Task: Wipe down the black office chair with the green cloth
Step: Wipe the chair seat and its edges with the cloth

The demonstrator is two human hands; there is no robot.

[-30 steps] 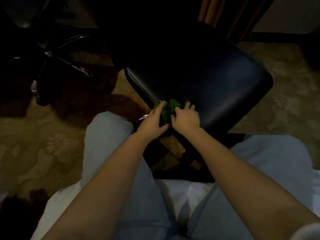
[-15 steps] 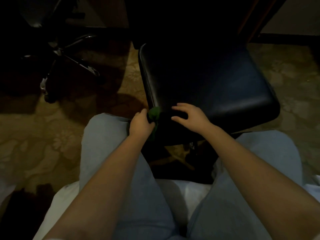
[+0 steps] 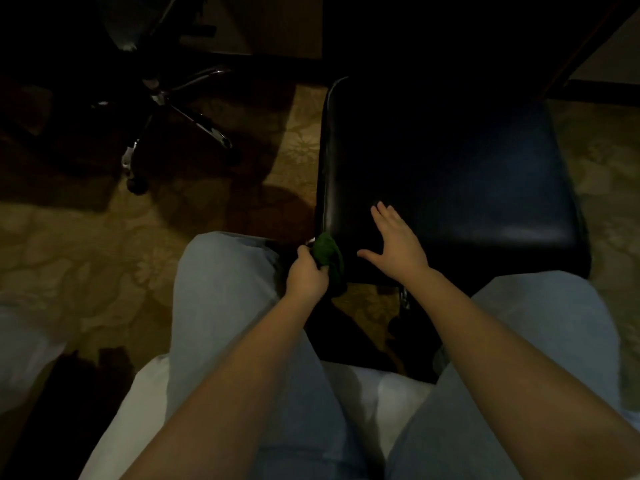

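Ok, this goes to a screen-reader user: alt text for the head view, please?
A seated person's left hand grips a bunched green cloth at the near left corner of a black office chair seat; the right hand is spread open over the seat. Dim room, patterned carpet.

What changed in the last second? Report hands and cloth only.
The right hand let go of the green cloth and moved right, spread open over the black office chair. The left hand alone now grips the cloth at the seat's near-left corner. Cloth remains bunched against the chair.
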